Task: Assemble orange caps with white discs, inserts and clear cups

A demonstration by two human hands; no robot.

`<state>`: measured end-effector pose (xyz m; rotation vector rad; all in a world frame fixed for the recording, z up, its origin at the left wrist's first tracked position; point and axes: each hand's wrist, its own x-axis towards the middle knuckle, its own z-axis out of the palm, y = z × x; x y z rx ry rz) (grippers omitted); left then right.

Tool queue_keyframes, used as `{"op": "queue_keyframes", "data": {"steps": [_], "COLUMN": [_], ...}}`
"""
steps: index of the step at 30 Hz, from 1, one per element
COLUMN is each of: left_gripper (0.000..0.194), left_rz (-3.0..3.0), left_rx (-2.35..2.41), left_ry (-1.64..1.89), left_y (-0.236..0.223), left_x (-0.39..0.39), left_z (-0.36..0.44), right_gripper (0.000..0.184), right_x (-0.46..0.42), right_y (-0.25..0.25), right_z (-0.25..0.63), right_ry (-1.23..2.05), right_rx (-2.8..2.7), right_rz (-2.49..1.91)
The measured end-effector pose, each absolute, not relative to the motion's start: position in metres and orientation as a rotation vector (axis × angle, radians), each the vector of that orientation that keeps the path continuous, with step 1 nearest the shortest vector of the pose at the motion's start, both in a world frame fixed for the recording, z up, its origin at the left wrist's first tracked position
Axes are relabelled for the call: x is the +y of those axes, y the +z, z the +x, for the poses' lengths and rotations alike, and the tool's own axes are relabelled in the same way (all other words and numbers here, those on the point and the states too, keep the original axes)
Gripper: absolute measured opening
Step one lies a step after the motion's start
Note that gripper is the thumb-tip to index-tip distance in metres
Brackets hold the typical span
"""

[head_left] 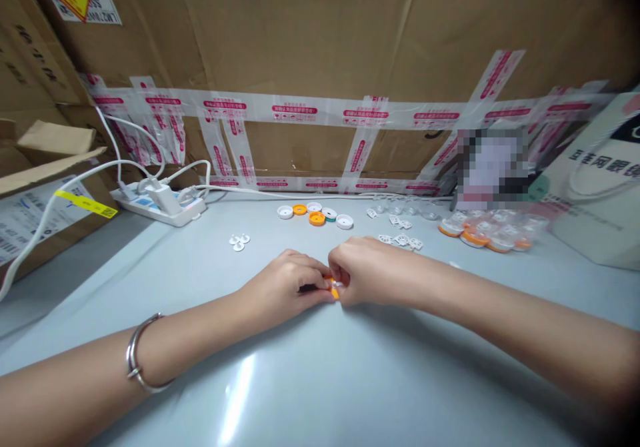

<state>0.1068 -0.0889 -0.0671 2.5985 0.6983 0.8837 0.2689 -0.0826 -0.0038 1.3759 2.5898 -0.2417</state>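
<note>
Between my two hands, low over the grey table, is a small orange round part with something white in its middle. My left hand grips its left side between thumb and fingers. My right hand has its fingers bent down onto the part from the right, partly covering it. Beyond my hands lie several shallow round caps, white and orange, one with a green edge. Three small white pegged discs sit to the left. Flat white cut-out pieces lie behind my right hand.
Clear domed pieces stand farther back. A pile of orange-based parts with clear tops is at the right, beside a paper bag. A power strip with white cables stands at the left. A large taped carton closes off the back.
</note>
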Motion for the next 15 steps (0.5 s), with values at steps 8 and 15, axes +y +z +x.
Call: {"op": "queue_keyframes", "data": {"steps": [8,15], "left_gripper": [0.01,0.013], "left_rz": [2.595,2.591], "left_rx": [0.721,0.708], "left_ry": [0.878,0.879], "left_y": [-0.068,-0.07], "left_x": [-0.09,-0.09], "left_z": [0.106,0.106], "right_gripper": [0.01,0.009], "right_x": [-0.082,-0.077], "right_y": [-0.013,-0.018], "right_z": [0.277,0.288], "right_ry": [-0.271,-0.436], "right_rx": [2.701,2.83], "right_rz": [1.36,1.277]}}
